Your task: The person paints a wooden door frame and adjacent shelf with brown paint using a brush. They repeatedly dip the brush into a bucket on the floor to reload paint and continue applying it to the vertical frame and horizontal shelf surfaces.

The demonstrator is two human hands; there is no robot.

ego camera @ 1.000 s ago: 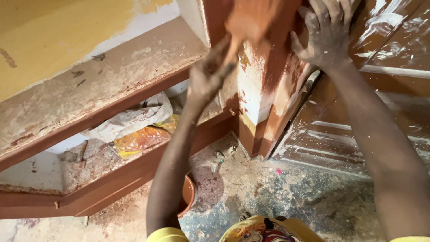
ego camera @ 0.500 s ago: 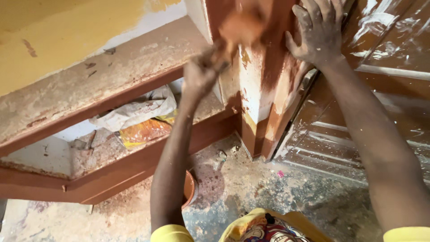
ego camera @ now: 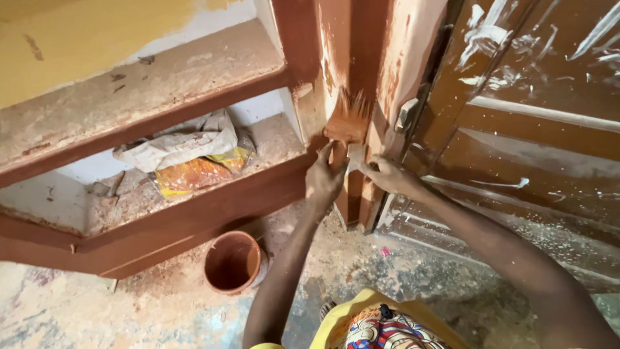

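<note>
Against the reddish-brown wooden door post (ego camera: 361, 71), the left hand (ego camera: 325, 181) grips a paint-laden brush (ego camera: 347, 123) while the right hand (ego camera: 387, 174) braces with loosely curled fingers; long, even strokes would likely spread colour best.

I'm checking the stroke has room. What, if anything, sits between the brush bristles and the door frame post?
Nothing visible does. The left hand holds the brush with its bristles pressed flat against the post; the right hand rests lower on the post, below the brush.
</note>
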